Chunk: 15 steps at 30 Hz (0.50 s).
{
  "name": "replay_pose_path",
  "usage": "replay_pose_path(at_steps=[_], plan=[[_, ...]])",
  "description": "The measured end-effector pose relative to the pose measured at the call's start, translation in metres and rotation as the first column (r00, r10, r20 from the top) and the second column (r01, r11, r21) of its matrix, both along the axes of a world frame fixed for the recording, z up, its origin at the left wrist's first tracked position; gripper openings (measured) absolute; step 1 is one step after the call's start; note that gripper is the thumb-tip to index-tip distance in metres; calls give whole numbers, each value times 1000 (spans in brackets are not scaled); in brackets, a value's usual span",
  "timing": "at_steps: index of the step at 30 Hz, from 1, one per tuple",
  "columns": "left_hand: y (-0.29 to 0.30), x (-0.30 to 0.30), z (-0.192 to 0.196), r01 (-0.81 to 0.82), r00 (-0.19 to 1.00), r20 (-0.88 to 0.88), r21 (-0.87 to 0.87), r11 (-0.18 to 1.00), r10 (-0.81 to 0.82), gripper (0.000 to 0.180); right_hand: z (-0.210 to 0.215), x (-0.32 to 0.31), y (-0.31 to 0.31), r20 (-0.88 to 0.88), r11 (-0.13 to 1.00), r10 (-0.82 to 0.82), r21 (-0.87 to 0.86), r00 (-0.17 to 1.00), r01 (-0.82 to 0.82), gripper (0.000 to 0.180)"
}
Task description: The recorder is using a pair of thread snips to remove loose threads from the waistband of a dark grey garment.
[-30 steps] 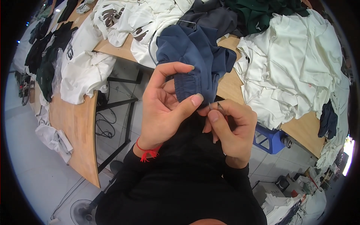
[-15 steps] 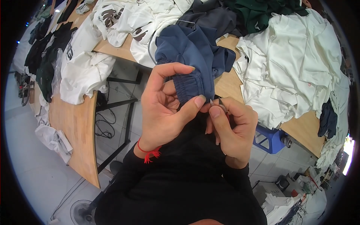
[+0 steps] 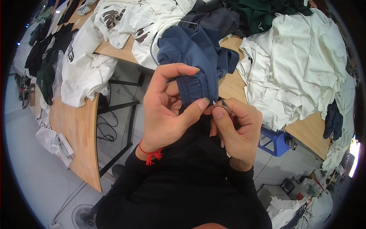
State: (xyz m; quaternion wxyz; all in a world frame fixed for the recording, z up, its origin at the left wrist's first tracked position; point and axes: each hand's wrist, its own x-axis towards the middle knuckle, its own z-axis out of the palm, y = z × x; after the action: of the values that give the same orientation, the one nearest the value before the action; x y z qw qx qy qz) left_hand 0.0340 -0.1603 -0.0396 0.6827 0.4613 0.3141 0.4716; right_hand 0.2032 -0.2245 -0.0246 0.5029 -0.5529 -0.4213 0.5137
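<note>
A blue garment [image 3: 198, 49] with a gathered elastic edge [image 3: 192, 89] hangs from the table's near side toward me. My left hand [image 3: 167, 101], a red string at its wrist, pinches the garment's lower edge between thumb and fingers. Close against that edge, my right hand [image 3: 238, 126] grips small thread snips [image 3: 222, 104]. Their two pointed blades stick out past my thumb and forefinger, slightly apart, tips beside the cloth. The handles are mostly hidden inside the right hand.
White garments [image 3: 293, 68] are heaped on the table at right, with dark green cloth [image 3: 263, 13] behind. More white shirts [image 3: 89, 74] lie at left on a wooden tabletop [image 3: 76, 133]. A blue stool [image 3: 273, 142] stands under the table; a fan [image 3: 82, 216] is at lower left.
Both hands stay almost where they were at the garment's edge. The snips have turned only very slightly.
</note>
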Motion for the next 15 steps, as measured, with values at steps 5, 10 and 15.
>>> replay_pose_path(at_steps=[5, 10, 15], plan=[[0, -2, 0, 4, 1000, -5, 25, 1000, -3, 57, 3, 2, 1, -20, 999, 25, -24, 999, -25, 16], [2, -3, -3, 12, 1000, -28, 106, 994, -9, 58, 3, 2, 2, -54, 997, 37, -59, 998, -40, 17], [0, -2, -3, 9, 999, -40, 75, 997, -6, 57, 1, 0, 1, -99, 997, 3, -78, 995, -10, 18]])
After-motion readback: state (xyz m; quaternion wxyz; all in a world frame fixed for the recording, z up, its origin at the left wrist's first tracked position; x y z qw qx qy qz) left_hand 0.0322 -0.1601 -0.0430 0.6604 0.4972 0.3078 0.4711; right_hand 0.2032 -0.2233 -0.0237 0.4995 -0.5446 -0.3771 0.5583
